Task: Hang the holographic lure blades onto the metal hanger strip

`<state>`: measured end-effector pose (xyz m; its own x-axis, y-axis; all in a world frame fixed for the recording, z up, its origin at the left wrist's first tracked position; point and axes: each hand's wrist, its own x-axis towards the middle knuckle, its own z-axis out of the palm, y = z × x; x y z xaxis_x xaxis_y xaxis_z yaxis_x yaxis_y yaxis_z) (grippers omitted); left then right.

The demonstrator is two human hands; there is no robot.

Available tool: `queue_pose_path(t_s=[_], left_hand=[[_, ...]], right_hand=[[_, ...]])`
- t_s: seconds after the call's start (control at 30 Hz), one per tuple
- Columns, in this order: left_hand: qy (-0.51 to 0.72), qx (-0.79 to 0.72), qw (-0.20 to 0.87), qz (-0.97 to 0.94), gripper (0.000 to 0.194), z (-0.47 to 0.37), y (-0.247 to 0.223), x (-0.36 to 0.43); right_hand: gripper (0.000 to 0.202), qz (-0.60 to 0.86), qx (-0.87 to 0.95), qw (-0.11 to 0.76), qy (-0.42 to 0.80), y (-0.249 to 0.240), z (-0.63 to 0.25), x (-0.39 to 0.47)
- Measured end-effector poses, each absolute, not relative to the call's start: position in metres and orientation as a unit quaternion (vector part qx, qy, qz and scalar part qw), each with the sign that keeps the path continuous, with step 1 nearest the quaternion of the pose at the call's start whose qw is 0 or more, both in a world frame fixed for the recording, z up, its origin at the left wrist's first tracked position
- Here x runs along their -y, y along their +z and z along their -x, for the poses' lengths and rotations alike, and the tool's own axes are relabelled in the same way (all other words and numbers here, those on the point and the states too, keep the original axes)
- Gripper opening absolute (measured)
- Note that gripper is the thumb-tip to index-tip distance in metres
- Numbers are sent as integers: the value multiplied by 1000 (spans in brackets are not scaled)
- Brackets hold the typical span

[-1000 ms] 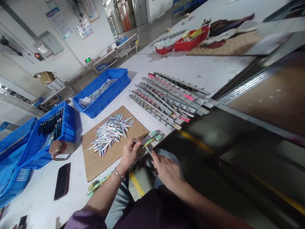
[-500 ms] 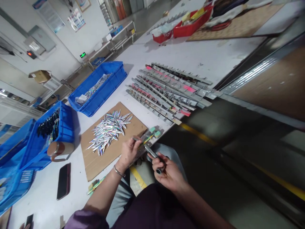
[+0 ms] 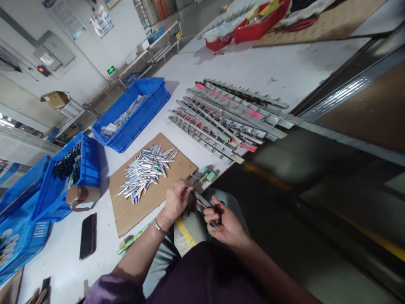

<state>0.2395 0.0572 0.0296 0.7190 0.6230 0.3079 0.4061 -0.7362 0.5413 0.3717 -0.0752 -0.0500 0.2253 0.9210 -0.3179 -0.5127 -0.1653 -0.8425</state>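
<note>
Slender grey metal tool with a round dark end: my right hand grips it by the table's near edge, its far tip right at my left hand, whose thumb and fingers pinch a small silvery piece, mostly hidden. Farther left, slim pointed shiny slivers lie heaped on a flat brown cardboard sheet upon the white table.

wht wall, posters | grn sign (lit up) | gry flr, yel stripe
</note>
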Motion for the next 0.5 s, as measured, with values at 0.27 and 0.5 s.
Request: queue_pose_path(t_s=[0.27, 0.5], left_hand=[[260, -293, 213, -895, 25, -239, 19, -55], [260, -298, 203, -896, 24, -240, 22, -53]], right_hand=[[36, 697, 509, 432, 261, -34, -385, 93], [62, 546, 320, 537, 558, -44, -378, 71]])
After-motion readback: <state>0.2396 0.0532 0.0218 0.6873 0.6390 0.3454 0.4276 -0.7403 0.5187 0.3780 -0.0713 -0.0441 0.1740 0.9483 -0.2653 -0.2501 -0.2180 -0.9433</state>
